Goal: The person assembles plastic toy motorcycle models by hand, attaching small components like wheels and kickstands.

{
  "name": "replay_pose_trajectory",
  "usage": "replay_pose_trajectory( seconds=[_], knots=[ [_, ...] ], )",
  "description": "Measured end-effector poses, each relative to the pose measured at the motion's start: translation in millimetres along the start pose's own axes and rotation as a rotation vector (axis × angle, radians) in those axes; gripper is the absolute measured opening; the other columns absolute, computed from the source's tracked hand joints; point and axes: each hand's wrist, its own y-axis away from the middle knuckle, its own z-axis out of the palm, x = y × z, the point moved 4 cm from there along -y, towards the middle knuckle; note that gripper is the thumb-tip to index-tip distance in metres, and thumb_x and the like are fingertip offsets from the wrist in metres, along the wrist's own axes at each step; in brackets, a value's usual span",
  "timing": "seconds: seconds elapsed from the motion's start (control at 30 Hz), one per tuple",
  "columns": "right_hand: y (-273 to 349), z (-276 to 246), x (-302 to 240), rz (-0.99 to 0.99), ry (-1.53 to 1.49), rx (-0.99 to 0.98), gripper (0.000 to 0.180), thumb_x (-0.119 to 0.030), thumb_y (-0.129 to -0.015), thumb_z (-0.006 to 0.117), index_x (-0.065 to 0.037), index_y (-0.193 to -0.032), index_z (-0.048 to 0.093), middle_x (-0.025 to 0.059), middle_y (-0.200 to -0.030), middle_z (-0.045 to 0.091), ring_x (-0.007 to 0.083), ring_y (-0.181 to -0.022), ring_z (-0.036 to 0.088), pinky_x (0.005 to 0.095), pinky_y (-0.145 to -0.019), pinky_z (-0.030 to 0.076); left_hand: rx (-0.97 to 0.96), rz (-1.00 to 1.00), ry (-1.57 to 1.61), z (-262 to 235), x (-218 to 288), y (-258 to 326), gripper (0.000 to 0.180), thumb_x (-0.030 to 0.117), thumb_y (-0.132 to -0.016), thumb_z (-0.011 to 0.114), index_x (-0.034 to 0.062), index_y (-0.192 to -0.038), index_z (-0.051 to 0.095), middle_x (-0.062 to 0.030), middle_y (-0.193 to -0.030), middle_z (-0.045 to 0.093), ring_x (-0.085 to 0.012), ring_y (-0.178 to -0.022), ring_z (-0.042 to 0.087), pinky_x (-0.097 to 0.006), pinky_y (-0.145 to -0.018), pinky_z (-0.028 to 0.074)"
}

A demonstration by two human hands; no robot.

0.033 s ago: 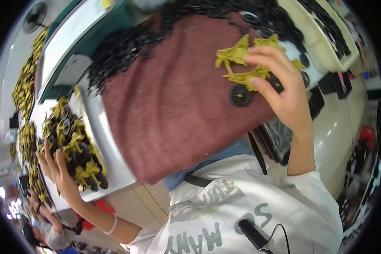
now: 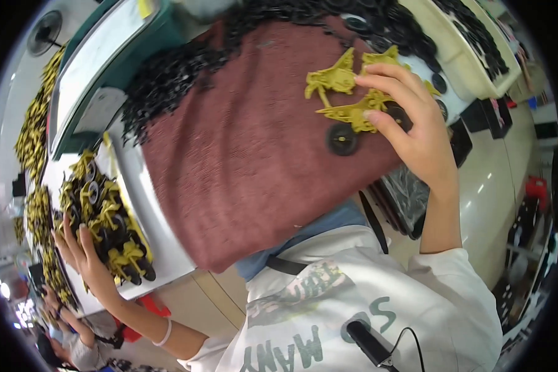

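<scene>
While the right hand (image 2: 418,133) curves over yellow plastic parts (image 2: 338,79) on the maroon cloth (image 2: 248,155), its grip impossible to tell, light pressure should spare their thin struts (image 2: 322,97), and the left hand (image 2: 84,255), fingers spread at heaped wheeled parts (image 2: 130,253), should avoid snags.

The right grip (image 2: 420,127) touches yellow parts (image 2: 336,80) on maroon cloth (image 2: 242,155); the left grip (image 2: 85,263) is beside yellow-and-black pieces (image 2: 108,214).

A round fan (image 2: 45,32) shows at upper left, another person (image 2: 85,354) at lower left.
</scene>
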Motion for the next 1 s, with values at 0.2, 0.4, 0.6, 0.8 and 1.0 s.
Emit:
replay_pose_trajectory(
  seconds=[0.2,0.4,0.6,0.8,1.0],
  knots=[
    [32,-5,20,0.051,0.204,-0.084,0.037,-0.015,-0.076,0.069,-0.012,-0.113,0.063,0.0079,-0.118,0.056,0.0293,-0.111,0.05,0.0392,-0.097,0.037,-0.135,-0.037,-0.002,2,11,-18,0.055,0.053,-0.096,0.04,0.0214,-0.141,0.043,-0.019,-0.153,0.017,-0.0325,-0.143,0.011,-0.046,-0.113,0.012],
    [36,22,-5,-0.093,0.165,-0.054,0.035,-0.021,-0.073,0.072,-0.011,-0.106,0.064,0.0071,-0.11,0.055,0.024,-0.102,0.054,0.0407,-0.092,0.035,-0.006,-0.027,0.263,-34,90,-46,0.042,0.032,-0.097,0.051,0.0046,-0.129,0.052,-0.0168,-0.129,0.053,-0.0232,-0.113,0.054,-0.036,-0.095,0.042],
    [35,63,-36,-0.1,0.042,-0.07,0.04,-0.021,-0.073,0.072,-0.008,-0.11,0.063,0.01,-0.112,0.052,0.0257,-0.103,0.053,0.0424,-0.09,0.035,-0.386,0.415,0.333,46,258,-63,0.025,0.02,-0.089,0.059,0.0032,-0.108,0.06,-0.012,-0.098,0.066,-0.029,-0.082,0.063,-0.034,-0.075,0.048],
    [28,57,-40,-0.163,-0.224,-0.008,0.034,-0.025,-0.074,0.071,-0.006,-0.101,0.061,0.0115,-0.106,0.053,0.0269,-0.101,0.051,0.0411,-0.088,0.036,-0.307,0.537,0.104,85,290,-63,0.026,0.025,-0.085,0.062,0.0008,-0.093,0.054,-0.0182,-0.086,0.062,-0.0365,-0.083,0.06,-0.044,-0.07,0.045],
    [-10,-7,38,-0.115,-0.035,0.148,0.024,-0.018,-0.077,0.07,-0.007,-0.097,0.065,0.0097,-0.097,0.06,0.0307,-0.091,0.058,0.0397,-0.079,0.045,-0.414,0.535,0.216,91,289,-60,0.017,0.016,-0.087,0.057,0.0003,-0.094,0.053,-0.0193,-0.094,0.063,-0.0374,-0.087,0.06,-0.044,-0.074,0.046]
  ],
)
